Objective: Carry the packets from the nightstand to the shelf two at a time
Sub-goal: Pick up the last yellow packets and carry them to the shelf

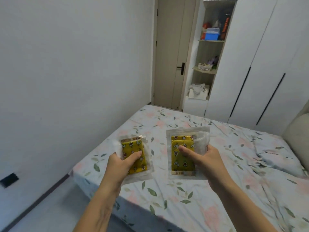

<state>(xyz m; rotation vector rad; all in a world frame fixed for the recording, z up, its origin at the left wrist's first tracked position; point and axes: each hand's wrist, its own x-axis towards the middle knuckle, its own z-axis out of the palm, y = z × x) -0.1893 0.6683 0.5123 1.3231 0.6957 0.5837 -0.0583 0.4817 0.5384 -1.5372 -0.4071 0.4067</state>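
Two forearms extend forward from the bottom of the view, each hand carrying one packet above a bed. The left hand [121, 163] grips the left packet [133, 156], thumb pressed across its yellow printed insert and fingers curled beneath the clear wrapper. The right hand [204, 160] holds the right packet [184, 153] likewise, thumb laid on the yellow face, fingers wrapped round the right edge. Both packets are clear plastic sleeves enclosing yellow sheets printed with small egg and moon figures. The hands are apart, and the packets do not touch each other.

Below and beyond them lies the bed [225, 148], covered with a floral sheet of pink blooms and green leaves, rumpled toward the right. A dark wall outlet [9, 180] sits low on the left wall.

Farther off, a closed beige door [172, 52] with a black handle stands at the back of the room. Just right of it, the open shelf unit [210, 41] holds a blue box [212, 35] on an upper level, a small basket [204, 66] below, and white items lower still. White wardrobe doors [260, 64] adjoin the shelf unit on the right.
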